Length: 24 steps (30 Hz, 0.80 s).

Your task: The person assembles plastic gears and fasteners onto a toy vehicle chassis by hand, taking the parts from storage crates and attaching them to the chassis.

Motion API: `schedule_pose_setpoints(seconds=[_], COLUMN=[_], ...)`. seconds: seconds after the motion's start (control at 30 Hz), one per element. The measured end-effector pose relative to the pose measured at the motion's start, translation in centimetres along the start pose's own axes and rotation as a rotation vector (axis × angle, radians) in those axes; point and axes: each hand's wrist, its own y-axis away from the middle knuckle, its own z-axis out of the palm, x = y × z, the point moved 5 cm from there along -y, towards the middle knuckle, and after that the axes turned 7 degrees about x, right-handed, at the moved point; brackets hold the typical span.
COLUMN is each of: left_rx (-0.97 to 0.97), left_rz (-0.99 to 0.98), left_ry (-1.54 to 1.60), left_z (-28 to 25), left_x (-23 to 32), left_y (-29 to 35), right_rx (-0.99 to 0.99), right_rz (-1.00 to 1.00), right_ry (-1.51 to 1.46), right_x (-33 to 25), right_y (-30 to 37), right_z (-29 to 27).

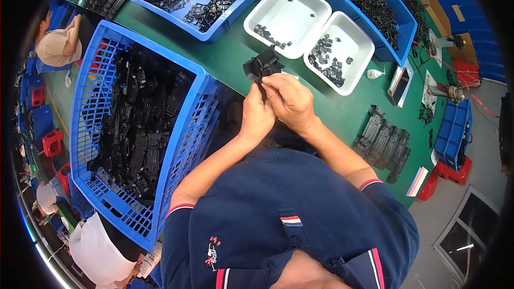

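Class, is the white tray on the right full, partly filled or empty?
Partly filled: small black pieces lie in the white tray, leaving some of its floor bare.

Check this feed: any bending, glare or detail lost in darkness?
Head view: the fisheye bows the blue basket and blackens the corners; head view: a bright light strip glares near the lower left rim; head view: the black part held by the left hand and right hand is too dark for fine detail.
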Motion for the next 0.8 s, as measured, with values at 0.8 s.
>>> schedule_pose_setpoints(seconds=[0.8], left_rx=[0.017], left_rz=[0.035], left_ry=[-0.007], left_z=[-0.21], left_x=[0.13], left_y=[-0.07], right_rx=[-0.091], right_rz=[-0.115], right_ry=[0.059], right_x=[-0.17], right_y=[-0.19], right_z=[0.57])
